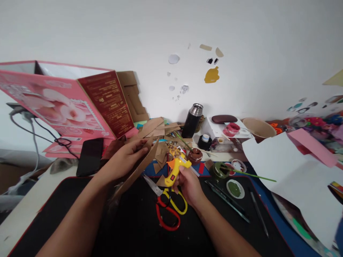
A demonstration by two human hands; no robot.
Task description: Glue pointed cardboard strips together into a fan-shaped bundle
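My left hand (129, 157) is closed on a bent piece of brown cardboard (136, 167), which stands on edge and slants across the black mat. In my right hand (189, 185) is a yellow hot glue gun (175, 171) with an orange trigger, its nozzle pointing up and away at the cardboard scraps (160, 153). The nozzle end looks crusted and brownish. Below the glue gun lie scissors (168, 212) with one red and one yellow handle loop, their blades towards the cardboard. Part of my right fingers is hidden behind the glue gun.
A black phone (90, 156) and a large pink box (64, 107) stand at the left. Behind are a black flask (191, 121) and a brown paint jar (195, 156). To the right lie a green paint jar (221, 170), pens (227, 201) and white paper (289, 175).
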